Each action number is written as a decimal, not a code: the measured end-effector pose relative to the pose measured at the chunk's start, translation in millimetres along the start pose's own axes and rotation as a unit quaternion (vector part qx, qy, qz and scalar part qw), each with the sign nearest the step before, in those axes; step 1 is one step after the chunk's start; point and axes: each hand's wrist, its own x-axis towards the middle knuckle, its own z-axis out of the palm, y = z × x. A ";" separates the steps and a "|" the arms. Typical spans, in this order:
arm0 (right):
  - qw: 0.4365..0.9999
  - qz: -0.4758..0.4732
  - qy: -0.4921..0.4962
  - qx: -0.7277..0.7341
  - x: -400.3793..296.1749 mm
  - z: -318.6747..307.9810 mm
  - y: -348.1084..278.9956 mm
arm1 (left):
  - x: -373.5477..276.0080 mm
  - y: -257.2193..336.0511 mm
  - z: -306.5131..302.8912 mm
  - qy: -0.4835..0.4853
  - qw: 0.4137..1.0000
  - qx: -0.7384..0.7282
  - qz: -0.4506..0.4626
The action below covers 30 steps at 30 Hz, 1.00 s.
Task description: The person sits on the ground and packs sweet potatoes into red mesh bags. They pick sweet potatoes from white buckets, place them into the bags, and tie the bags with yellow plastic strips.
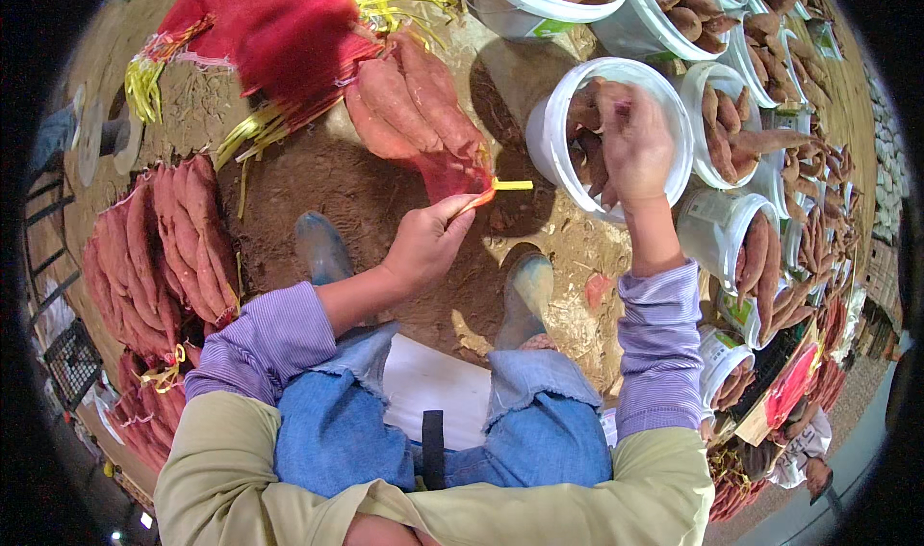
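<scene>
My left hand (433, 239) pinches the gathered edge of a red mesh bag (440, 174) in front of me. Several sweet potatoes (397, 105) fill that bag, which lies on the ground, and a yellow tie (514, 185) sticks out by its mouth. My right hand (635, 141), blurred, reaches into a white plastic bucket (538, 134) to the right of the bag. Sweet potatoes (588, 159) lie in the bucket beside and below the hand. The fingers are too blurred to tell whether they grip one.
Stacked red mesh bags (281, 26) with yellow ties lie at the upper left. Filled bags (137, 271) stand at the left. More buckets (711, 232) of sweet potatoes crowd the right side. A person (801, 445) is at the lower right. My boots (527, 293) rest on the dirt floor.
</scene>
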 end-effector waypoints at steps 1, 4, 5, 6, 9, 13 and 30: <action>0.995 0.025 0.081 -0.042 -7.2 -3.2 3.9 | 0.1 -0.8 -0.1 0.000 1.000 -0.005 0.000; 0.986 0.046 0.067 -0.145 -21.9 -17.0 18.9 | 0.9 -1.6 -1.6 0.002 1.000 0.000 0.003; 0.979 0.055 0.041 -0.192 -27.2 -19.1 22.6 | 1.3 -1.3 -2.3 0.004 1.000 0.005 0.004; 0.969 0.065 0.015 -0.237 -31.1 -20.8 25.3 | 1.2 -1.3 -2.7 -0.003 1.000 0.001 -0.005; 0.937 0.025 -0.039 -0.346 -25.0 -26.1 31.4 | 2.8 2.0 -1.8 0.002 1.000 0.006 0.004; 0.942 -0.036 -0.038 -0.332 -6.7 -29.9 44.7 | 0.9 1.4 -3.0 0.002 1.000 0.017 -0.004; 0.973 0.114 0.190 -0.063 -54.9 -109.9 -49.5 | 12.5 42.5 -16.9 0.069 0.976 0.129 0.163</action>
